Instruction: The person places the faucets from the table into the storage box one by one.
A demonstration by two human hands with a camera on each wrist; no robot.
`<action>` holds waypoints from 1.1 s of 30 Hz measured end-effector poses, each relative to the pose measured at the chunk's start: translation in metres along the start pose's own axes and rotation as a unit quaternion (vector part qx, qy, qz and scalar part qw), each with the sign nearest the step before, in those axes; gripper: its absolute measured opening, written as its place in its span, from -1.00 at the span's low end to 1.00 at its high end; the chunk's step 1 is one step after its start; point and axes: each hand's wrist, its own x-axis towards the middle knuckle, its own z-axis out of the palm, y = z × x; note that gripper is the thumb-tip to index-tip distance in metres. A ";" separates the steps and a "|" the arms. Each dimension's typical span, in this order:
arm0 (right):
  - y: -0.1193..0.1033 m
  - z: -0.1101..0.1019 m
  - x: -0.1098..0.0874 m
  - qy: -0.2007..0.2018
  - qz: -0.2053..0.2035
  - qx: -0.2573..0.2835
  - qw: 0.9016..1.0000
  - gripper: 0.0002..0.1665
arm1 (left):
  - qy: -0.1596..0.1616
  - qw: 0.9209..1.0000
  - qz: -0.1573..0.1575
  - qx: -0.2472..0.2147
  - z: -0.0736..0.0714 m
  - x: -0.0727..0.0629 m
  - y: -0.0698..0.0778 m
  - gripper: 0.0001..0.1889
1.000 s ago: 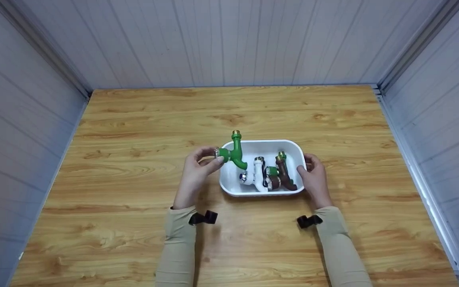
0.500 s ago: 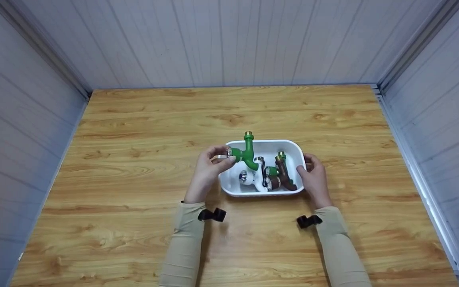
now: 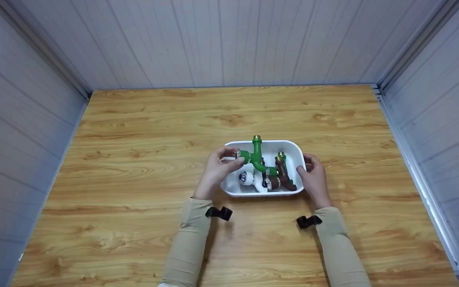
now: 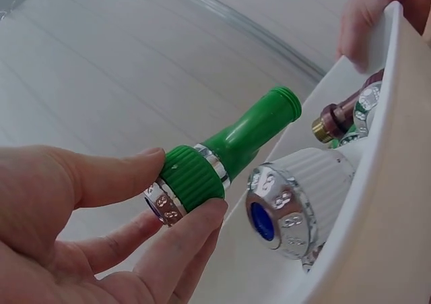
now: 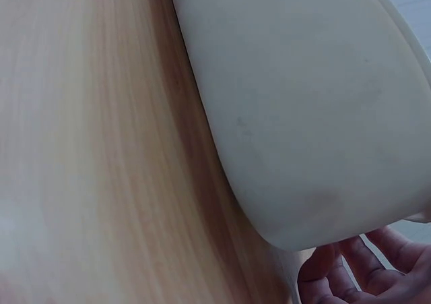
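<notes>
My left hand (image 3: 222, 169) pinches a green faucet (image 3: 257, 153) by its ribbed knob, thumb on one side and fingertips on the other. The faucet is over the white plastic basin (image 3: 231, 193), its brass-threaded end pointing to the far side. Inside the basin lie a white faucet (image 3: 258, 179) with a silver-and-blue knob cap, a brown faucet (image 3: 283, 173) and another green faucet (image 3: 281, 154), partly hidden beneath the brown one. My right hand (image 3: 314, 179) grips the basin's right end, thumb over the rim. In the right wrist view, curled fingers (image 5: 377, 270) show at the basin's end.
The basin stands on a wood-grain table (image 3: 134, 179). Pale panelled walls (image 3: 221, 44) rise at the back and along both sides. A black wrist mount (image 3: 219, 213) sits on each sleeve, near the basin's front side.
My left hand has carried the green faucet rightward from the basin's left end to over its middle, slightly lower in the view. My right hand and the basin have stayed in place.
</notes>
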 end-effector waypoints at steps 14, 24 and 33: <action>0.000 0.001 0.000 -0.008 0.005 0.003 1.000 -0.52 | -0.010 1.000 -0.007 -0.004 0.008 0.007 -0.010 -0.66; 0.000 0.001 0.000 -0.004 -0.015 0.023 1.000 -0.52 | -0.014 1.000 -0.017 -0.005 0.009 0.007 -0.010 -0.66; 0.000 0.000 0.002 -0.008 0.003 0.006 1.000 -0.52 | -0.016 1.000 -0.013 0.009 0.011 0.009 -0.013 -0.67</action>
